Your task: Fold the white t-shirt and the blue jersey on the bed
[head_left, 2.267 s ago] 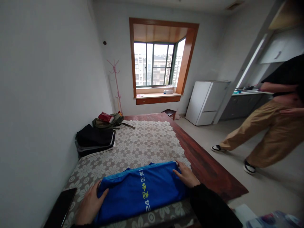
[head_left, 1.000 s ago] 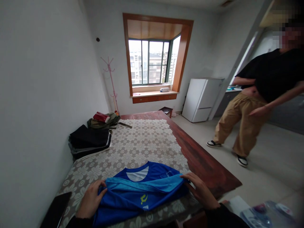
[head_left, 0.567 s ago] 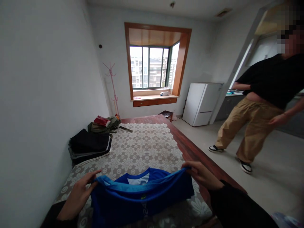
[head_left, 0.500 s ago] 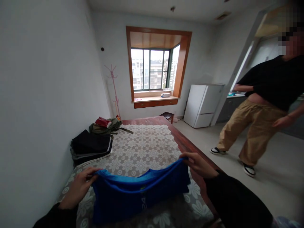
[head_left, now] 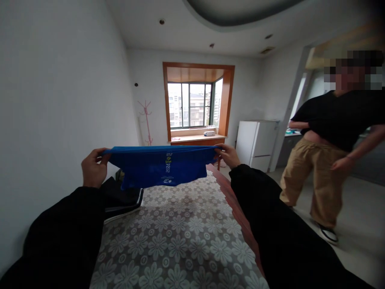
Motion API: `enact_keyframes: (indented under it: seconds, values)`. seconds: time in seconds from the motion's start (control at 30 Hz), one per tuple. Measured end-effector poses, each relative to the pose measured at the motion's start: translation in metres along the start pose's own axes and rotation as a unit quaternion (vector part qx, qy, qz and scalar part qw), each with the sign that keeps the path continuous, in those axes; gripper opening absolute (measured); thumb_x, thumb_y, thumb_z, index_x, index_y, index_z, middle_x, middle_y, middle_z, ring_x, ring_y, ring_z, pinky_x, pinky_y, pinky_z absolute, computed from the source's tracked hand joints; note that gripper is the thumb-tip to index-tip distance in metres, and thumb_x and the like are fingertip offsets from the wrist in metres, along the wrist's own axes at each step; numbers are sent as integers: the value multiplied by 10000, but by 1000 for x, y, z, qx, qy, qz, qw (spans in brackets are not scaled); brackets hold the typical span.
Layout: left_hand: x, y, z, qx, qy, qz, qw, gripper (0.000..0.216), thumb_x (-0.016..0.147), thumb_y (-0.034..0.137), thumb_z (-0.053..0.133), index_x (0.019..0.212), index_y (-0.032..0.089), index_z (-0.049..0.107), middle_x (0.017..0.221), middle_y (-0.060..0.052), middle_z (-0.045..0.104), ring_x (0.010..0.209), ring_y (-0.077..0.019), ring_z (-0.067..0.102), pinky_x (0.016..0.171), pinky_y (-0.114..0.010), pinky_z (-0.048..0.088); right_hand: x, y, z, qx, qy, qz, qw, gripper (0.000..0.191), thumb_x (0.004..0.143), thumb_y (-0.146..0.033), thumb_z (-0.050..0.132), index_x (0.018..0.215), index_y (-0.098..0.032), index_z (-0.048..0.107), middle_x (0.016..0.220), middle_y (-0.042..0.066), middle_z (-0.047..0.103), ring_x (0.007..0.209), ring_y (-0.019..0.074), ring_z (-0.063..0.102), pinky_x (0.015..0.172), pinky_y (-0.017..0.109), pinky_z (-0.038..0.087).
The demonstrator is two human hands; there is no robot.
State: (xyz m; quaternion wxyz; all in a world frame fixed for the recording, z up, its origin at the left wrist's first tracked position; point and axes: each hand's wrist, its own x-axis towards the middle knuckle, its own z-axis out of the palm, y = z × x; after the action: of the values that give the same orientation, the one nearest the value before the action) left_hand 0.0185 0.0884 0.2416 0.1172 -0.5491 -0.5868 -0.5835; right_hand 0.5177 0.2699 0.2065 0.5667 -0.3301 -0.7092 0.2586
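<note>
Head view: my left hand pinches one upper corner of a blue printed fabric shirt, my right hand the other; shirt hangs stretched between, raised over grey-and-white floral cloth on dark-red wooden worktop. Folded black fabric pile partly behind.

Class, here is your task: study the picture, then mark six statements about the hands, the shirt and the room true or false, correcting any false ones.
1. The left hand and right hand both hold the shirt. True.
2. The shirt lies flat on the cloth. False: it is held up above the cloth.
3. The cloth has a flower pattern. True.
4. In the picture, the rack stands right of the window. False: the rack is to its left.
5. The fridge is white. True.
6. The shirt is red. False: it is blue.
</note>
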Motion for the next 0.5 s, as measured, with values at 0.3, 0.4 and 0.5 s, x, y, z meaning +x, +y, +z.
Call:
enact_keyframes:
  seconds: [0.3,0.4,0.5]
  values:
    - [-195,-68,3,0,-255,-49,966,272,811,331,558,1000,252,737,1051,-38,780,1011,-242,713,947,-360,555,-187,93,18,-62,-91,85,990,264,850,-423,659,943,-190,740,902,52,751,822,223,699,786,403,599]
    - [-264,-82,4,-27,-348,-78,934,297,831,268,478,913,276,763,1000,-45,790,994,-239,722,926,-354,566,-257,123,22,-138,-148,113,973,213,834,-333,592,890,-201,750,890,56,766,827,236,692,795,398,571]
    - [-304,-83,-4,-42,-381,-104,918,354,837,224,428,894,291,770,971,-42,789,948,-227,731,880,-333,583,-307,134,16,-145,-167,131,966,213,815,-285,548,859,-210,742,901,62,772,862,262,702,803,403,562]
